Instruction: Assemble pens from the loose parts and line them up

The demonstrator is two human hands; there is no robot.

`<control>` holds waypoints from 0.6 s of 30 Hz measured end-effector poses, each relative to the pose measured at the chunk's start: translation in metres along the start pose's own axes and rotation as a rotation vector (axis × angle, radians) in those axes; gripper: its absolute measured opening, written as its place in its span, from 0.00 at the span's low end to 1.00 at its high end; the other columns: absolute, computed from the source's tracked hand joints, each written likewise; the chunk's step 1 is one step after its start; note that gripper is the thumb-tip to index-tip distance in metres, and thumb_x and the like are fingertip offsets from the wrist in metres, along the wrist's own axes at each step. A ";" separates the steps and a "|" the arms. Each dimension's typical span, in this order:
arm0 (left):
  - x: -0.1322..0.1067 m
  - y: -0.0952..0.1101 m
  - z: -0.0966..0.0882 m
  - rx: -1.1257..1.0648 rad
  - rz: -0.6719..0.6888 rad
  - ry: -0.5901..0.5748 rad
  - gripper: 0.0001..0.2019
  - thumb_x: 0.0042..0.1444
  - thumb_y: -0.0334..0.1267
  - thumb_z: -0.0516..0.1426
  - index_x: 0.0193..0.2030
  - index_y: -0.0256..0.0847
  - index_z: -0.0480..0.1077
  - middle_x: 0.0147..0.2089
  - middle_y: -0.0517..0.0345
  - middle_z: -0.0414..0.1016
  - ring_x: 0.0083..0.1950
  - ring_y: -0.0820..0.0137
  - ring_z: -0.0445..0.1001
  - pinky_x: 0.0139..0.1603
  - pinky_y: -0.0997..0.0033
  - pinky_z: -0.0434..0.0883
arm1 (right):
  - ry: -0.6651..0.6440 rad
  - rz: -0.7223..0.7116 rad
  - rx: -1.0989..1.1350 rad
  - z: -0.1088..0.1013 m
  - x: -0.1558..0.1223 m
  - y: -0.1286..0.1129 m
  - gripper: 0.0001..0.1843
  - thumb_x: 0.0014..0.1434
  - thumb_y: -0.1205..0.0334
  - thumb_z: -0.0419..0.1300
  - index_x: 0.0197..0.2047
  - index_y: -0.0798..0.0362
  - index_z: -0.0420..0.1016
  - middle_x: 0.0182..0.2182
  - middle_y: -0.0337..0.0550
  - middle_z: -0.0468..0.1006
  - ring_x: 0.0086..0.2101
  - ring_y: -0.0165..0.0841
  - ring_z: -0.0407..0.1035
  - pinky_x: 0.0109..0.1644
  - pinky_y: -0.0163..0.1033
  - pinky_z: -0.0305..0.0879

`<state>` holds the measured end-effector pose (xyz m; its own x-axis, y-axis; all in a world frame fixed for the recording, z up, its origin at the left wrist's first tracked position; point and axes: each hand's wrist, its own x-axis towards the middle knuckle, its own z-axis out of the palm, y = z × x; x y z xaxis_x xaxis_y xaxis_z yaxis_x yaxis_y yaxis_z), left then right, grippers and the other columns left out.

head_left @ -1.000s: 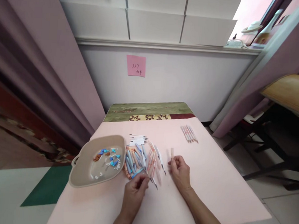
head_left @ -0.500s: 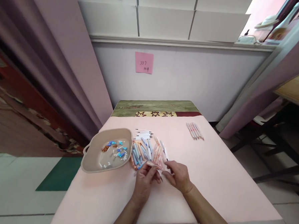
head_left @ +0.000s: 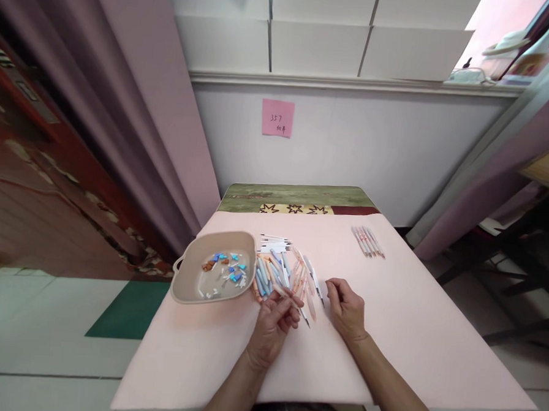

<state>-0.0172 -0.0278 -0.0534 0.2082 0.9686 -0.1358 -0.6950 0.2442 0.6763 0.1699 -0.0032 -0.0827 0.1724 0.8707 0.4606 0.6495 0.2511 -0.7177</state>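
Note:
My left hand point(head_left: 275, 325) pinches a pale pink pen barrel point(head_left: 283, 292) between thumb and fingers, over the near edge of a pile of pen parts. My right hand point(head_left: 346, 307) rests at the right of the pile with its fingers curled together; what they hold, if anything, is hidden. Blue and orange pen barrels point(head_left: 265, 272) lie heaped beside the bin. Clear pink-patterned barrels point(head_left: 302, 280) are grouped to their right. Along the heap's right side lies a white pen refill point(head_left: 316, 282) with a dark tip. More white refills point(head_left: 275, 245) lie stacked behind.
A beige bin point(head_left: 185, 283) with small blue, brown and white parts point(head_left: 227, 269) stands at the left of the pink-covered table point(head_left: 410, 335). Several pens point(head_left: 368, 242) lie in a row at the back right. A pink note point(head_left: 278, 117) is on the wall.
My right hand has drawn away to the right from my left hand, and its fingers have curled in. My left hand still holds the pen barrel. The view has shifted slightly.

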 end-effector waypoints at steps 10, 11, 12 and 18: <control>-0.001 0.001 -0.015 -0.298 -0.101 0.065 0.11 0.48 0.32 0.67 0.38 0.36 0.74 0.34 0.54 0.78 0.28 0.80 0.74 0.29 0.86 0.72 | 0.038 -0.053 0.004 0.004 -0.003 0.004 0.14 0.63 0.53 0.53 0.36 0.53 0.74 0.22 0.37 0.74 0.21 0.27 0.67 0.30 0.30 0.64; -0.001 0.001 -0.016 -0.305 -0.101 0.064 0.10 0.48 0.32 0.67 0.38 0.36 0.74 0.34 0.54 0.78 0.28 0.79 0.75 0.30 0.84 0.73 | 0.047 -0.061 0.003 0.004 -0.003 0.005 0.14 0.63 0.53 0.53 0.37 0.53 0.74 0.22 0.37 0.74 0.21 0.27 0.67 0.30 0.30 0.63; -0.001 0.001 -0.016 -0.313 -0.101 0.066 0.10 0.47 0.32 0.67 0.37 0.36 0.74 0.35 0.54 0.78 0.28 0.79 0.75 0.30 0.83 0.74 | 0.053 -0.062 -0.001 0.004 -0.003 0.005 0.13 0.63 0.54 0.53 0.37 0.53 0.74 0.22 0.36 0.74 0.21 0.27 0.67 0.29 0.30 0.63; 0.000 0.002 -0.021 -0.378 -0.128 0.101 0.12 0.45 0.28 0.68 0.37 0.36 0.75 0.36 0.55 0.78 0.30 0.79 0.76 0.30 0.84 0.74 | 0.046 -0.035 0.000 0.004 -0.003 0.004 0.11 0.63 0.55 0.54 0.36 0.52 0.74 0.22 0.34 0.72 0.21 0.26 0.66 0.30 0.30 0.62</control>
<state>-0.0336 -0.0267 -0.0674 0.2538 0.9243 -0.2851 -0.8758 0.3447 0.3380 0.1689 -0.0026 -0.0892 0.1829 0.8411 0.5090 0.6559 0.2812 -0.7005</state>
